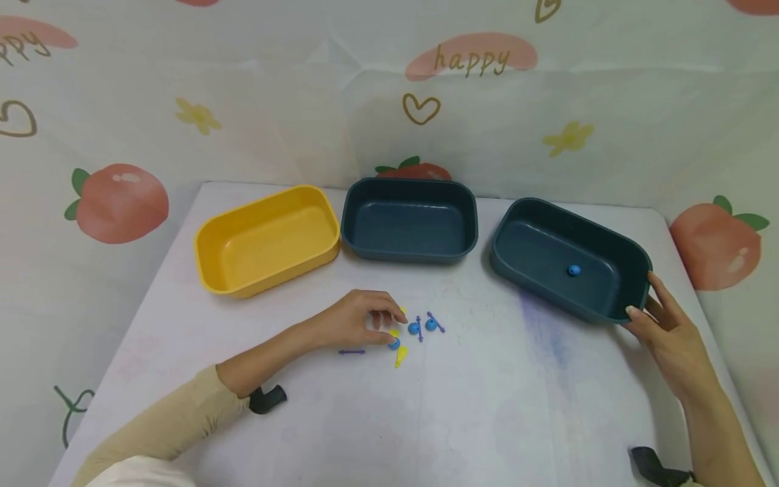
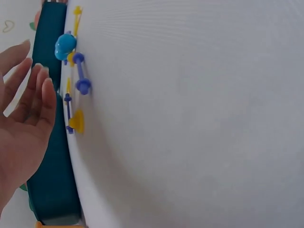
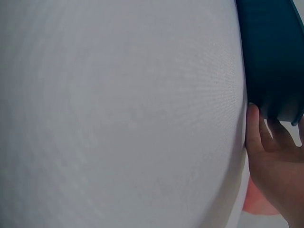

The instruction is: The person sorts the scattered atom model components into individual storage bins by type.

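My left hand (image 1: 353, 319) hovers over a small group of plastic pieces, thumb and fingers apart. The thumb tip is close to a blue bead (image 1: 395, 344); contact cannot be made out. Around it are a yellow piece (image 1: 402, 354), two more blue beads (image 1: 414, 329) and purple rods with knobbed ends (image 1: 436, 322). In the left wrist view the fingers (image 2: 35, 97) are loosely bent with nothing between them. My right hand (image 1: 672, 341) holds the near right corner of a dark blue bin (image 1: 548, 287), thumb in front and fingers at its end. One blue bead (image 1: 574, 270) lies inside.
A yellow bin (image 1: 274, 274) stands back left, and a second dark blue bin (image 1: 410, 257) back centre, nearly touching it. Another purple rod (image 1: 351, 352) lies below the left wrist. A printed cloth (image 1: 292, 95) hangs behind the white table (image 1: 462, 419).
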Demonstrator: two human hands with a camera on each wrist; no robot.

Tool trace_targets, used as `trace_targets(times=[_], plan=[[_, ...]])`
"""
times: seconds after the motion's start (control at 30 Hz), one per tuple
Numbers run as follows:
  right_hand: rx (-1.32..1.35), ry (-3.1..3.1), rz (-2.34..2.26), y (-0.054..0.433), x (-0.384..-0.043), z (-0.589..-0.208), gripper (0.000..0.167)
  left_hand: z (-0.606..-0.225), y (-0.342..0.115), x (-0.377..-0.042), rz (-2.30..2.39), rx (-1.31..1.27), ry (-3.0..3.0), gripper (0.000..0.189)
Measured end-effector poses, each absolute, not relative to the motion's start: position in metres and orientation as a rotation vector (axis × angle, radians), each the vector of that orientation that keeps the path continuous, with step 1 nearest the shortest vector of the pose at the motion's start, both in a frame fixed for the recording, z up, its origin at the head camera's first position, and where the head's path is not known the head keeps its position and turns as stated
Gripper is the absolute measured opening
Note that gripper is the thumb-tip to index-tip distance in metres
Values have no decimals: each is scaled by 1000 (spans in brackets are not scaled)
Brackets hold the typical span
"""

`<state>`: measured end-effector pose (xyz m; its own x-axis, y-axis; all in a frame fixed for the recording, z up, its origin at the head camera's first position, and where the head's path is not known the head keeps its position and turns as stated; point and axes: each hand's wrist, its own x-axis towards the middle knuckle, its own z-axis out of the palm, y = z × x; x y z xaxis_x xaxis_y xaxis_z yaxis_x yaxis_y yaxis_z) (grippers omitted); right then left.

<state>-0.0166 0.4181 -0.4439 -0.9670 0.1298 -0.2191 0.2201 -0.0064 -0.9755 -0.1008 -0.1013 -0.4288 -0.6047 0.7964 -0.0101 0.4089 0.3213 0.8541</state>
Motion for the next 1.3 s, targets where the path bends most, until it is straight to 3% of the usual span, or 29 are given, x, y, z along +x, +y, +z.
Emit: trace_targets(times=[0.77,1.3], plan=[[292,2065,-2310,419,-19,-448,73,-437,-94,-89,781,1092,2312,28],[333,2082,-2260,419,-19,-443,74,-438,-95,-89,970,1117,2273,21]])
